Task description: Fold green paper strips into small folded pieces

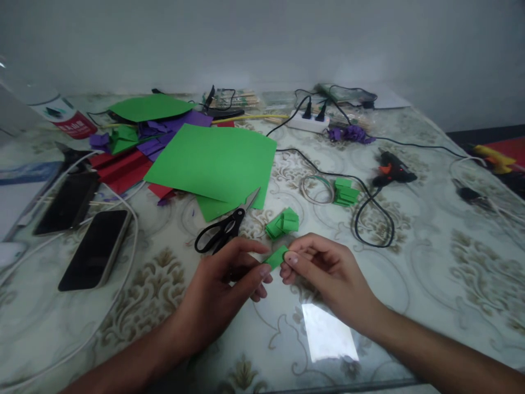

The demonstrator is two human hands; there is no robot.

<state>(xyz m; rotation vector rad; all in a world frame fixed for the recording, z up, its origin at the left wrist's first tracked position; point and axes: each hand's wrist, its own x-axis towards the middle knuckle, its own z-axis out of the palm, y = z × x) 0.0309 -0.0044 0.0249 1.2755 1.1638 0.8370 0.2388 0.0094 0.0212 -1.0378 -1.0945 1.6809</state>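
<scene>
A small green paper piece [277,258] is held between my two hands, low over the patterned table. My left hand [229,279] pinches its left end with thumb and fingers. Its right end sits between the thumb and fingers of my right hand [324,268]. Just beyond my fingers lies a clump of folded green pieces [283,222]. Black-handled scissors [227,224] rest beside my left hand, their blades pointing at the large green sheets [217,164]. More folded green pieces [345,192] lie farther right, next to a ring-shaped roll [318,189].
Two phones [95,249] and a white cable lie at left. Red paper [123,169], purple paper [176,128] and a bottle [68,116] are behind them. A power strip [308,121] stands at the back; a glue gun [394,169] with a looped black cord lies at right.
</scene>
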